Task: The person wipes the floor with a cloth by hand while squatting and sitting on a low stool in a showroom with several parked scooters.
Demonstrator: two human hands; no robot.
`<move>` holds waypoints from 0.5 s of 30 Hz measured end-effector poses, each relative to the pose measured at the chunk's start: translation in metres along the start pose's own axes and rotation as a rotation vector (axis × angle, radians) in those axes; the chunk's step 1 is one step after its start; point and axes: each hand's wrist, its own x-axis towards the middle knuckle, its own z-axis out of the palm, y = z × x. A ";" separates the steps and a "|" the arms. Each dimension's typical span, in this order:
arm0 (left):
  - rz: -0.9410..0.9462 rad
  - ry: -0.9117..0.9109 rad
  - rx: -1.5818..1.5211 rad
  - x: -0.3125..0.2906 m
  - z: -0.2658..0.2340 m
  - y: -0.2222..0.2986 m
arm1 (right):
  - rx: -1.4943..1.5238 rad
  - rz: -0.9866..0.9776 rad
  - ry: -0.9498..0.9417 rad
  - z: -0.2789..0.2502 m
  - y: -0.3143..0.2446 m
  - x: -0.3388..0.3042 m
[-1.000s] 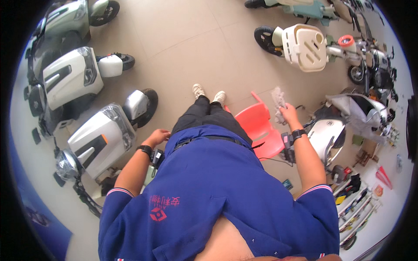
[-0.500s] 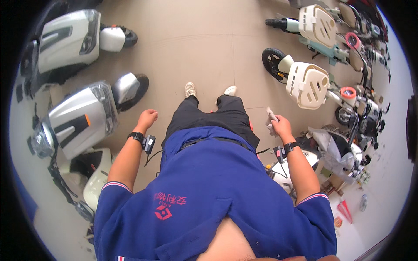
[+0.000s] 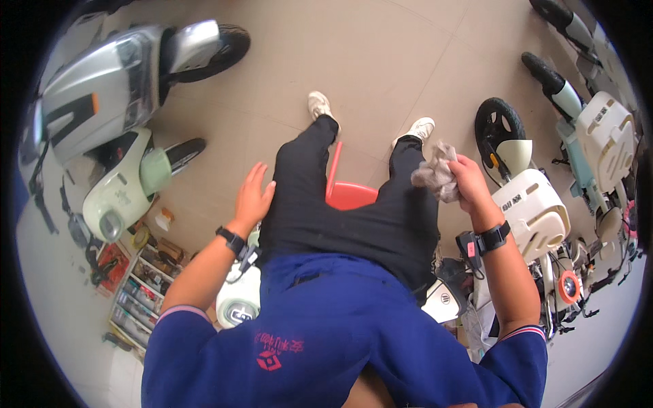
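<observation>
Cloth is grasped, crumpled, by the right hand; its loose folds should be held well gathered. Nothing is held by the relaxed left hand.

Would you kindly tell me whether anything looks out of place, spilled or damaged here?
Nothing clearly stands out. The right hand grips a crumpled greyish cloth, the left hand is open, and a red chair shows between the legs. I see no spill; fine damage to the scooters would be hard to see.
</observation>
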 end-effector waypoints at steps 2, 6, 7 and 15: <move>0.005 0.004 -0.015 0.012 0.034 0.013 | 0.266 -0.048 -0.113 0.022 0.005 0.015; 0.027 0.031 -0.084 0.069 0.084 0.008 | 0.222 0.231 -0.455 0.071 0.041 0.033; 0.069 0.039 -0.011 0.084 0.077 0.000 | 0.198 0.215 -0.540 0.092 0.041 0.039; 0.093 0.178 -0.049 0.123 0.094 -0.027 | 0.139 -0.027 -0.670 0.124 0.031 0.183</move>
